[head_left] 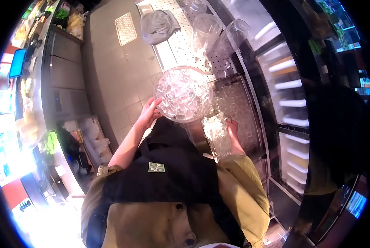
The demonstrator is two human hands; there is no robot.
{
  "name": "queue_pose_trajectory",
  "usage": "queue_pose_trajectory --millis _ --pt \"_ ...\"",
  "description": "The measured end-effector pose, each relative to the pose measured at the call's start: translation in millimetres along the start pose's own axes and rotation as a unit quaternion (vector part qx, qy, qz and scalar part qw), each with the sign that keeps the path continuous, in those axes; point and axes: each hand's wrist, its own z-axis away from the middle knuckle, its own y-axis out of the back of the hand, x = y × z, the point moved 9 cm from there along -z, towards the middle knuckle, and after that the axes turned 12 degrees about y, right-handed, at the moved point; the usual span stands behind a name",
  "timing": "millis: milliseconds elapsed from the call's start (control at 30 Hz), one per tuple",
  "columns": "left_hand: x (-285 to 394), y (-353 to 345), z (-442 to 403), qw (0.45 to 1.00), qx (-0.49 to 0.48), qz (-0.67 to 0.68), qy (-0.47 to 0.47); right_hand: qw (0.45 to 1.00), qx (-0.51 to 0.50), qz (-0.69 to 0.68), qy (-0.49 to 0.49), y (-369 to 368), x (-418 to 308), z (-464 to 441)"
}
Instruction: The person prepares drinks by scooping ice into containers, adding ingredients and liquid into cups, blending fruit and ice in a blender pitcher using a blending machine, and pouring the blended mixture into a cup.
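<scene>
Head view: a perforated counter (184, 47) is stretching beyond an ice bin (250, 101). Nearer, a round clear tub (183, 94) is brimming with ice, the left hand (150, 112) gripping its lower-left side, thumb at the rim. Over the bin, the right hand's (232, 128) fingers are holding the right edge of a smaller ice-filled container (216, 131) (glare is blurring its shape).

Ice (183, 93) in 1 container (181, 120).

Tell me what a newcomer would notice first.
First, the bright round bowl of ice at the centre, the left hand at its rim. Lower right, the right hand is beside a glittering heap of ice. Higher up, a crumpled grey cloth lies near tall clear containers.
</scene>
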Motion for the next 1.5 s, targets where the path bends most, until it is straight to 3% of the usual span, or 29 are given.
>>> queue_pose_trajectory --millis 67,167,200,300,400,500,567,633,700,733,767,900,967,1033,1200,1300,1333,1367,1433,1500 --pt "2.3 -1.2 0.3 1.0 0.005 0.0 -0.002 0.995 0.005 -0.087 -0.038 -5.0 -33.0 20.5" --pt "6.8 -7.3 6.7 1.0 0.012 -0.019 0.002 0.999 -0.025 0.029 0.027 16.2 -71.4 25.9" --pt "8.9 -9.9 8.2 0.999 0.008 -0.035 0.004 0.999 -0.037 -0.013 -0.008 15.1 -108.2 41.3" --pt "16.6 -17.9 16.4 0.999 0.034 -0.037 -0.002 0.995 -0.054 0.057 0.06 26.7 -184.7 59.7" --pt "16.5 -25.8 17.9 0.998 0.049 -0.044 -0.004 0.986 -0.111 0.119 0.031 20.4 -261.3 85.8" --pt "16.9 -37.1 22.1 0.998 0.044 -0.035 0.003 0.932 -0.073 0.289 0.209 -15.6 -359.5 116.4" --pt "17.5 -42.8 24.9 0.999 0.039 -0.022 0.001 0.877 -0.091 0.437 0.179 -41.9 -381.2 129.8" --pt "5.7 -33.0 10.3 0.998 0.037 -0.041 0.012 0.844 -0.099 0.501 0.162 -45.6 -381.1 136.4" --pt "-2.0 -21.4 -3.8 0.999 0.025 -0.041 0.02 0.877 0.046 0.429 0.209 -3.4 -343.4 138.0" --pt "-5.6 -18.6 -7.3 0.999 0.012 -0.032 0.026 0.84 0.034 0.513 0.171 5.8 -352.0 144.8" --pt "-8.8 -18.5 -9.0 0.999 -0.002 -0.024 0.034 0.852 0.055 0.509 0.112 28.4 -327.5 140.1" --pt "1.3 -22.5 2.7 0.999 0.009 -0.038 0.01 0.816 0.031 0.573 -0.066 101.5 -165.7 125.9" --pt "-3.6 -18.9 -4.3 1.0 -0.004 -0.024 0.014 0.815 -0.031 0.563 -0.135 97.6 -89.3 111.5" --pt "-8.1 -17.7 -9.5 1.0 -0.005 -0.016 0.023 0.84 -0.065 0.52 -0.144 55.6 -53.8 82.2" --pt "-5.2 -21.7 -0.9 1.0 -0.002 -0.021 0.008 0.923 0.0 0.38 -0.063 -6.2 -40.9 2.7" --pt "-3.4 -22.4 -2.8 1.0 -0.009 -0.008 0.011 0.974 -0.004 0.223 0.042 0.8 -3.1 -3.5" --pt "-3.9 -24.8 0.9 1.0 -0.013 -0.003 0.01 0.99 0.039 0.117 0.075 0.4 -2.3 -3.4" --pt "-5.8 -27.8 2.5 1.0 -0.018 0.001 0.01 0.995 0.01 0.056 0.085 -2.7 0.8 -7.7" --pt "-10.2 -24.3 -2.5 0.999 -0.033 -0.005 0.009 0.991 -0.038 -0.07 0.106 -14.9 -55.0 -3.3" --pt "-10.2 -21.0 -10.2 0.999 -0.031 -0.011 0.008 0.991 -0.057 -0.071 0.1 -17.9 -116.6 11.4"
